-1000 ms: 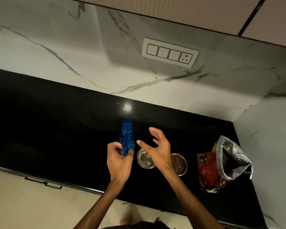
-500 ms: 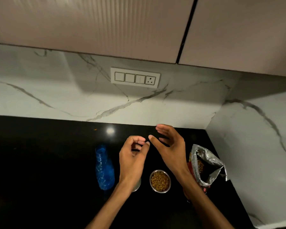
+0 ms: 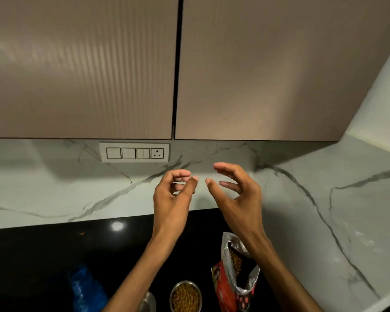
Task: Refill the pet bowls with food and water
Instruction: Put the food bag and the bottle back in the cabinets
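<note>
Nearest the camera, along the bottom edge of the black countertop (image 3: 32, 255), the blue plastic water bottle (image 3: 86, 289) is seen to the left, a steel bowl (image 3: 149, 301) largely hidden behind the left forearm is seen beside it, and a second steel bowl filled with kibble (image 3: 185, 297) is set just right of that. The open pet food bag (image 3: 234, 273) is stood next to the kibble bowl, its foil mouth gaping. The bottle is judged light, thin-walled and easily crushed, best taken round its middle; the bowls are judged stiff and slippery, best lifted by the rim; the bag is judged soft and prone to slumping, best held just below its mouth. Farther off, both hands are raised in front of the marble backsplash (image 3: 43, 194). The left hand (image 3: 171, 199) is held with fingers curled toward the thumb and nothing gripped; the right hand (image 3: 236, 194) is held loosely spread and empty. Beyond them a switch panel (image 3: 134, 152) and the cabinet doors (image 3: 81, 64) are seen. Compared with a second ago, the bottle has been released by the left hand, both hands have been lifted higher, and the view has been tilted upward.
</note>
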`<state>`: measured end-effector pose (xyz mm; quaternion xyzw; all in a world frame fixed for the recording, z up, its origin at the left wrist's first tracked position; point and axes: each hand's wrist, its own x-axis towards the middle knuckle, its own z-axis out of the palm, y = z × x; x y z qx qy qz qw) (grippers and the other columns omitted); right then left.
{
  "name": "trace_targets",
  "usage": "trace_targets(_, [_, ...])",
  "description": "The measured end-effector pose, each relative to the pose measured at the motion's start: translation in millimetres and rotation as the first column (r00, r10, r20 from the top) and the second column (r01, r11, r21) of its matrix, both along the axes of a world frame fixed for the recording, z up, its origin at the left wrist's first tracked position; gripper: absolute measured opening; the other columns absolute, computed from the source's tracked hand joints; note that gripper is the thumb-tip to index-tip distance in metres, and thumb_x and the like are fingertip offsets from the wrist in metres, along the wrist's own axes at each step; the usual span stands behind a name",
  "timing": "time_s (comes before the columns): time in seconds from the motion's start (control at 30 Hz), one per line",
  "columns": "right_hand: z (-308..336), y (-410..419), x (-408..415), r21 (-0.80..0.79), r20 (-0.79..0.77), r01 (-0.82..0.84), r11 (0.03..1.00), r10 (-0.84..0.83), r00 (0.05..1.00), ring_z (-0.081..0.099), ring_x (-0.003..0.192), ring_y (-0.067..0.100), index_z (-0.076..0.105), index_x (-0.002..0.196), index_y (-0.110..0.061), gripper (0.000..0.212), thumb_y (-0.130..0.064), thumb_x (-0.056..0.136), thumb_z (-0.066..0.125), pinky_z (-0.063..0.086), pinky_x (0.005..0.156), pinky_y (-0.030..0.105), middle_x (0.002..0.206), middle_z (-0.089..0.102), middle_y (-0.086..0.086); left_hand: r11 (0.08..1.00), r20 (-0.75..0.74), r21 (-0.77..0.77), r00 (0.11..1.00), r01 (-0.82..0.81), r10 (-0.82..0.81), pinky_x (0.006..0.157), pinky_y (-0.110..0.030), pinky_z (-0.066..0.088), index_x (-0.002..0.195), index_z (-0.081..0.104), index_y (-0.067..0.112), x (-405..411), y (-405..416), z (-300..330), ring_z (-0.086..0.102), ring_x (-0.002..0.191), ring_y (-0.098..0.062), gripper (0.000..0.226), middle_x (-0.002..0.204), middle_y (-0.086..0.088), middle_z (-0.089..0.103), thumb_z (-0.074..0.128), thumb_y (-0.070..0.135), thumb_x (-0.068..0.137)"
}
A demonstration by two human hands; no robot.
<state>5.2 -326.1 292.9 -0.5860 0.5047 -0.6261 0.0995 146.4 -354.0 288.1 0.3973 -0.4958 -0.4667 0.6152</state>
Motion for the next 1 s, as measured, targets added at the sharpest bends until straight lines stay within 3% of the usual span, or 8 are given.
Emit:
trace_targets(0.2, [55, -13, -18, -0.194, -0.09, 0.046, 0.98, -0.064, 0.994, 0.068, 0.115, 0.01, 0.071, 0.124, -0.013, 0.036, -0.013, 0.09, 0.08, 0.061, 0.09, 0.032, 0.121, 0.073, -0.005, 0.988, -0.264, 0.061, 0.957, 0.139, -0.119, 0.08, -0.034, 0.064, 0.132, 0.056, 0.007, -27, -27, 53, 0.075, 0.103, -0.016, 0.047, 0.112, -0.006, 0.072, 0.075, 0.024, 0.093])
trace_targets(0.27, [71, -18, -21, -0.241, -0.114, 0.057, 0.969, -0.087, 0.99, 0.068, 0.112, 0.01, 0.07, 0.125, -0.014, 0.036, -0.016, 0.091, 0.08, 0.06, 0.09, 0.031, 0.121, 0.072, -0.005, 0.982, -0.344, 0.076, 0.929, 0.171, -0.135, 0.083, -0.037, 0.064, 0.132, 0.059, 0.002, -35, -36, 65, 0.074, 0.109, -0.018, 0.048, 0.119, -0.01, 0.074, 0.074, 0.025, 0.093])
trace_targets(0.4, [91, -28, -25, -0.282, -0.168, 0.066, 0.957, -0.117, 0.979, 0.068, 0.107, 0.007, 0.07, 0.126, -0.019, 0.037, -0.022, 0.091, 0.079, 0.059, 0.09, 0.03, 0.122, 0.071, -0.01, 0.981, -0.439, 0.075, 0.889, 0.178, -0.128, 0.073, -0.024, 0.062, 0.128, 0.067, 0.003, -45, -45, 73, 0.073, 0.112, -0.018, 0.041, 0.119, -0.008, 0.077, 0.069, 0.028, 0.095])
trace_targets(0.53, [98, -39, -25, -0.297, -0.219, 0.072, 0.952, -0.141, 0.966, 0.066, 0.105, 0.005, 0.069, 0.127, -0.022, 0.037, -0.032, 0.092, 0.074, 0.059, 0.089, 0.031, 0.12, 0.07, -0.01, 0.988, -0.448, 0.091, 0.892, 0.123, -0.07, 0.069, -0.025, 0.061, 0.127, 0.067, 0.001, -58, -48, 71, 0.074, 0.109, -0.016, 0.038, 0.117, -0.007, 0.077, 0.068, 0.022, 0.096])
trace_targets(0.63, [99, -50, -24, -0.296, -0.246, 0.061, 0.953, -0.138, 0.959, 0.066, 0.106, 0.006, 0.069, 0.126, -0.022, 0.04, -0.042, 0.092, 0.066, 0.06, 0.09, 0.036, 0.118, 0.071, -0.007, 0.992, -0.424, 0.107, 0.905, 0.072, -0.02, 0.08, -0.034, 0.059, 0.128, 0.066, 0.0, -64, -52, 69, 0.073, 0.112, -0.021, 0.04, 0.118, -0.009, 0.076, 0.067, 0.023, 0.096])
trace_targets(0.73, [99, -59, -19, -0.297, -0.251, 0.034, 0.954, -0.113, 0.961, 0.067, 0.106, 0.007, 0.07, 0.126, -0.022, 0.04, -0.042, 0.091, 0.065, 0.06, 0.091, 0.037, 0.117, 0.071, -0.006, 0.994, -0.402, 0.107, 0.915, 0.037, 0.009, 0.089, -0.039, 0.056, 0.123, 0.068, -0.003, -67, -51, 68, 0.072, 0.109, -0.023, 0.04, 0.114, -0.012, 0.076, 0.065, 0.026, 0.097])
trace_targets(0.9, [101, -69, -11, -0.313, -0.256, -0.013, 0.95, -0.071, 0.964, 0.066, 0.107, 0.009, 0.071, 0.123, -0.021, 0.037, -0.037, 0.089, 0.067, 0.058, 0.091, 0.037, 0.117, 0.071, -0.006, 0.993, -0.366, 0.12, 0.929, -0.014, 0.058, 0.079, -0.035, 0.055, 0.121, 0.069, 0.0, -71, -48, 67, 0.071, 0.106, -0.028, 0.034, 0.115, -0.019, 0.074, 0.058, 0.026, 0.101])
trace_targets(1.0, [102, -74, -5, -0.323, -0.285, -0.036, 0.946, -0.061, 0.957, 0.065, 0.107, 0.011, 0.072, 0.121, -0.021, 0.035, -0.031, 0.087, 0.071, 0.057, 0.09, 0.037, 0.116, 0.07, -0.006, 0.99, -0.363, 0.134, 0.927, -0.043, 0.089, 0.086, -0.039, 0.058, 0.119, 0.069, 0.0, -73, -49, 65, 0.071, 0.112, -0.032, 0.031, 0.115, -0.019, 0.075, 0.054, 0.021, 0.103])
